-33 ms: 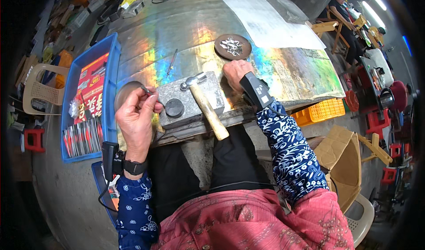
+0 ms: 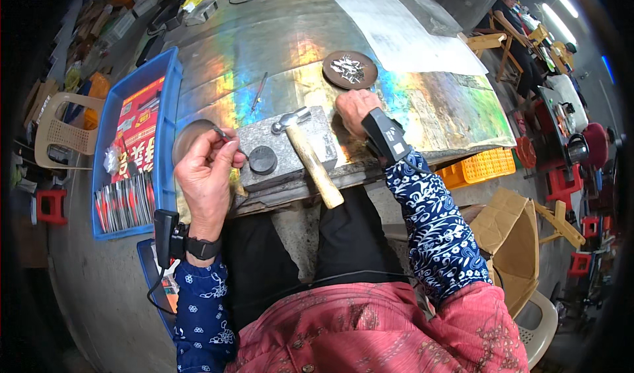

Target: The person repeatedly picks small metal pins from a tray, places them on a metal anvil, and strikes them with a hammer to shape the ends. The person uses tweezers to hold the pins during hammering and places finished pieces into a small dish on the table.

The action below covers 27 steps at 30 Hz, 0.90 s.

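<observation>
My left hand (image 2: 208,175) is raised by the front of the table, thumb and fingers pinched on a thin dark rod-like piece (image 2: 218,132) whose kind I cannot make out. Just to its right, a round black disc (image 2: 263,160) lies on a grey stone block (image 2: 284,158). Across that block rests a hammer (image 2: 309,158), its wooden handle reaching over the near edge. My right hand (image 2: 358,111) lies on the tabletop with curled fingers; whatever may be in them is hidden. Right beyond it sits a brown dish (image 2: 350,70) of small shiny slivers.
A blue tray (image 2: 173,102) with red printed sheets and a row of thin packets stands left. A pen-like tool (image 2: 259,92) and white paper (image 2: 409,36) lie on the table (image 2: 264,43). A round dish (image 2: 191,135) is partly behind my left hand. An open cardboard box (image 2: 508,241) stands right.
</observation>
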Motion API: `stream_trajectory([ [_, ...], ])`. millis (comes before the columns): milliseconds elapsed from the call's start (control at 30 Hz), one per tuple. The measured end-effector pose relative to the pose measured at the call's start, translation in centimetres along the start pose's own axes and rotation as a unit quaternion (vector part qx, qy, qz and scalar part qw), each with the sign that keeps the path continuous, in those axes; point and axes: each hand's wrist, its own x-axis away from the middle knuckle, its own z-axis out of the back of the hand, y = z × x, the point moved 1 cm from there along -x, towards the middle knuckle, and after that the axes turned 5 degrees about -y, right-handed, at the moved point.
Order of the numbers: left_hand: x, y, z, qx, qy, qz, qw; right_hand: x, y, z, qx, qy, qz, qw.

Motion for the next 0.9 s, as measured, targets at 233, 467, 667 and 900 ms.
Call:
stream_trajectory([
  [233, 0.6, -1.3, -0.2, -0.073, -0.006, -0.006, 0.997, 3.7, 0.2, 0.9, -0.159, 0.137, -0.001, 0.978],
  [467, 0.9, -1.8, -0.7, -0.101, 0.013, -0.032, 0.994, 6.7, -1.4, 2.7, -0.308, 0.136, -0.053, 0.94],
  [667, 1.4, -1.1, -0.3, -0.022, 0.04, 0.026, 0.999, 8.8, -3.4, 4.2, -0.457, 0.186, -0.038, 0.869],
  [900, 3.2, 1.0, -0.7, 0.165, 0.012, 0.067, 0.984, 11.1, -7.8, 6.6, -0.609, 0.212, -0.011, 0.764],
])
